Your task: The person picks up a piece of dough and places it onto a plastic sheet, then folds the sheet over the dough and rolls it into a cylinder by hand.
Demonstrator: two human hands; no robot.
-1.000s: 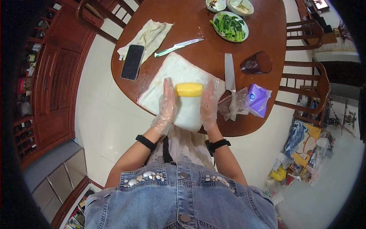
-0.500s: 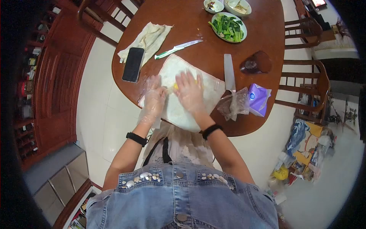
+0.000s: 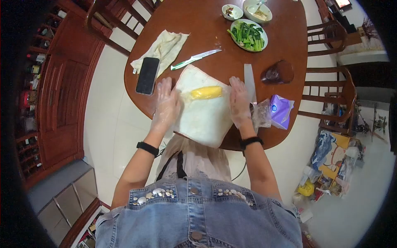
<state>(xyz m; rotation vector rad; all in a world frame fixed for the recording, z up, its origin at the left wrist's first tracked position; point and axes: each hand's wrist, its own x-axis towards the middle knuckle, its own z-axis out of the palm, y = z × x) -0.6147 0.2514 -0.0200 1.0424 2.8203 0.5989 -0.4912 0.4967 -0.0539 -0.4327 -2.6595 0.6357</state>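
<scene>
A yellow roll (image 3: 206, 92), seemingly in clear plastic film, lies across the upper part of a white cloth (image 3: 202, 120) at the table's near edge. My left hand (image 3: 166, 103), in a clear plastic glove, is flat at the cloth's left edge with its fingers stretched out. At the cloth's right side, my right hand (image 3: 240, 101), gloved too, has its fingers extended beside the end of the film. Neither hand holds anything. Just right of my right hand lies a wide metal blade (image 3: 249, 80).
Left on the table (image 3: 198, 25) are a phone (image 3: 147, 75) and a beige cloth (image 3: 165, 47). Beyond the white cloth lies a knife (image 3: 196, 59). A plate of greens (image 3: 249, 36), two bowls, a dark glass object (image 3: 278, 72), crumpled plastic (image 3: 261, 113) and a purple packet (image 3: 281, 111) stand right.
My right hand has moved right, off the yellow roll, which now shows fully. My left hand has stayed near the cloth's left edge. The white cloth's right corner no longer spreads out toward the blade.
</scene>
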